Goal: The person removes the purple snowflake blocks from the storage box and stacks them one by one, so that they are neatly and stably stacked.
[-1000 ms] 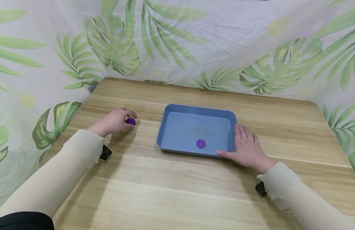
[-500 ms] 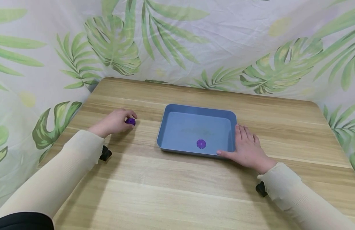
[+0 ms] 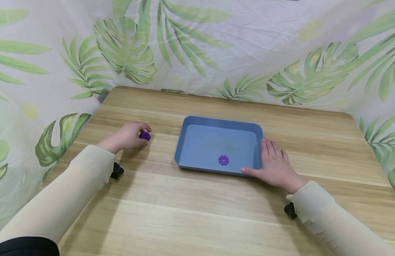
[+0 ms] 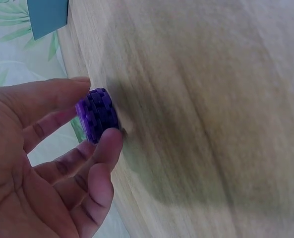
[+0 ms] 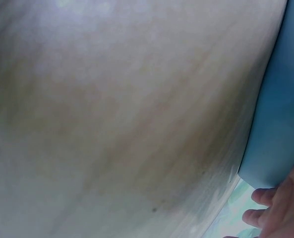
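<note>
1. The right hand (image 3: 275, 166) lies flat on the wooden table (image 3: 197, 213), fingers straight and together, pressed against the right wall of a blue rectangular tray (image 3: 218, 121), with the thumb along the tray's near edge.
2. Just left of that thumb, inside the tray, a flat purple flower-shaped piece (image 3: 223, 160) lies on the tray floor.
3. Well to the left of the tray, the left hand (image 3: 125, 136) pinches a small purple toothed disc (image 3: 144, 136) between thumb and fingertips, at the table surface.
4. Beyond both hands, a leaf-print cloth (image 3: 197, 46) hangs behind the table.
</note>
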A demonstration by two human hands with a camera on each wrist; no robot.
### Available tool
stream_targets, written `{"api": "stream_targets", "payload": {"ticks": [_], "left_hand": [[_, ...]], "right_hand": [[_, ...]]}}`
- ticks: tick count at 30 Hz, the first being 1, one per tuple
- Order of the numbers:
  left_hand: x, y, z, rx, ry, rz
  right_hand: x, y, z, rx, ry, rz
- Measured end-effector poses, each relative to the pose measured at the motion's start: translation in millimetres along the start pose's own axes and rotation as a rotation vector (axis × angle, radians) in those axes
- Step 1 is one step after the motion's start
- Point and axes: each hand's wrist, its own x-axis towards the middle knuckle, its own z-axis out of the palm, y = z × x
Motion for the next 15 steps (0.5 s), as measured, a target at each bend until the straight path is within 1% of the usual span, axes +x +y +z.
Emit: {"api": "stream_targets", "payload": {"ticks": [7,15], "left_hand": [[0.2,0.2,0.5,0.005,-0.008,-0.013],[1.0,0.6,0.3,-0.013,-0.032,-0.043]], "right_hand": [[-0.3,0.1,-0.1,0.010,0.002,0.003],[-0.4,0.2,-0.5,0.009,0.002,0.000]]}}
